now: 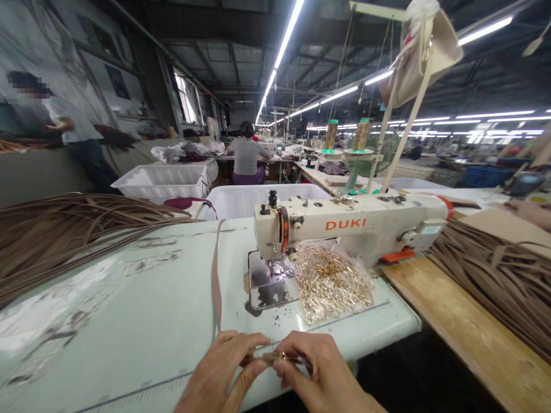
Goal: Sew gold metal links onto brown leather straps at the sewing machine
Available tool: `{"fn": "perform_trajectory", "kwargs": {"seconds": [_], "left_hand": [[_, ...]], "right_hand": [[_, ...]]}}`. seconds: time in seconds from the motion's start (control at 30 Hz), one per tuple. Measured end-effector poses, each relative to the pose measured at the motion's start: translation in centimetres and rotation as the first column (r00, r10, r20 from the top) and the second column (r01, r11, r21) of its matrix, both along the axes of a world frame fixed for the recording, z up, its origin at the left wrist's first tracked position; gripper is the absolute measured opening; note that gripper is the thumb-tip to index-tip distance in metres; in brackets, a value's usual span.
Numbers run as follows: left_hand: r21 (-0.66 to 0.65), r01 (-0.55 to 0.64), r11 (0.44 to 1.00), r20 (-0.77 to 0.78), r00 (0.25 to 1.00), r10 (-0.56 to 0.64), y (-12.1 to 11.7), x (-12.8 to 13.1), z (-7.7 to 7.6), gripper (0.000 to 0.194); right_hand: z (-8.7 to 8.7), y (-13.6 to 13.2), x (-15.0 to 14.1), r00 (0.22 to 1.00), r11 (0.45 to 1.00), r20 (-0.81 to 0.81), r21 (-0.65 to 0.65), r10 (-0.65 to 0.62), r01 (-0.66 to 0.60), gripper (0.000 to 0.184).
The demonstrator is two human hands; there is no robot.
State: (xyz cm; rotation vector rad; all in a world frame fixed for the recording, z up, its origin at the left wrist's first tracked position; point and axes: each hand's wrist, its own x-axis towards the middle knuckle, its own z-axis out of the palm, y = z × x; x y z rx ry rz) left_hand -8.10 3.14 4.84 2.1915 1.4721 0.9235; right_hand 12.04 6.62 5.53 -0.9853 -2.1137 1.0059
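Note:
My left hand and my right hand meet at the near edge of the sewing table. Both pinch the end of a brown strap, which runs away from me across the table. A small gold ring sits on the strap between my fingertips. Just beyond stands the white DUKI sewing machine, and under its arm lies a clear bag of gold metal rings.
Piles of brown straps lie at the left and at the right on a wooden board. White bins stand behind the table. One person sits at a machine further back and another stands at the far left. Thread cones rise behind the machine.

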Motion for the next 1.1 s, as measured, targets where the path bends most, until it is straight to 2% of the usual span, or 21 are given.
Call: {"fn": "perform_trajectory", "kwargs": {"seconds": [0.07,0.17,0.27,0.4,0.47,0.57,0.63,0.73,0.83,0.9,0.97,1.1], "left_hand": [[-0.01,0.012,1.0,0.033,0.999,-0.011,0.1,0.0,-0.2,0.019],[-0.052,0.027,0.998,0.075,0.997,-0.023,0.1,0.2,-0.2,0.013],[-0.166,0.047,0.985,0.055,0.998,-0.038,0.6,0.4,0.5,0.018],[-0.285,0.072,0.956,-0.077,0.992,-0.098,3.7,0.1,1.8,0.021],[-0.296,0.104,0.949,-0.18,0.97,-0.162,6.4,-0.1,2.3,0.018],[-0.309,0.16,0.937,-0.317,0.912,-0.26,10.8,-0.4,2.6,0.014],[-0.333,0.175,0.926,-0.355,0.887,-0.296,13.4,-0.6,2.5,0.013],[-0.386,0.188,0.903,-0.381,0.859,-0.341,16.1,-0.9,2.1,0.015],[-0.403,0.179,0.898,-0.415,0.839,-0.354,17.3,-1.0,1.7,0.016],[-0.4,0.163,0.902,-0.439,0.829,-0.345,17.5,-1.0,1.5,0.016],[-0.398,0.149,0.905,-0.46,0.821,-0.337,17.5,-0.9,1.3,0.017],[-0.385,0.124,0.915,-0.491,0.812,-0.316,17.5,-0.8,0.8,0.016]], "right_hand": [[-0.1,-0.1,0.0,0.998,1.0,-0.066,-0.013,-0.006,0.005,0.017],[-0.7,-0.2,-0.1,0.991,0.998,-0.128,-0.058,-0.025,0.017,0.019],[-1.8,0.0,-0.4,0.987,0.99,-0.155,-0.139,-0.045,0.023,0.021],[-2.8,1.7,-1.1,0.984,0.967,-0.148,-0.249,-0.094,0.055,0.028],[-2.7,3.5,-1.5,0.994,0.982,0.013,-0.156,-0.11,0.11,0.03],[-2.0,7.0,-1.6,0.921,0.979,0.342,0.149,-0.186,0.142,0.027],[-1.6,9.4,-1.5,0.877,0.953,0.437,0.294,-0.201,0.072,0.018],[-1.6,12.5,-1.0,0.893,0.908,0.45,0.385,-0.027,-0.167,0.009],[-2.1,14.6,-0.5,0.864,0.82,0.475,0.42,0.166,-0.389,0.015],[-2.6,15.3,-0.2,0.828,0.767,0.52,0.437,0.212,-0.47,0.016],[-3.1,15.7,-0.1,0.813,0.738,0.54,0.455,0.216,-0.498,0.017],[-3.4,15.7,-0.2,0.842,0.742,0.482,0.467,0.242,-0.481,0.021]]}}
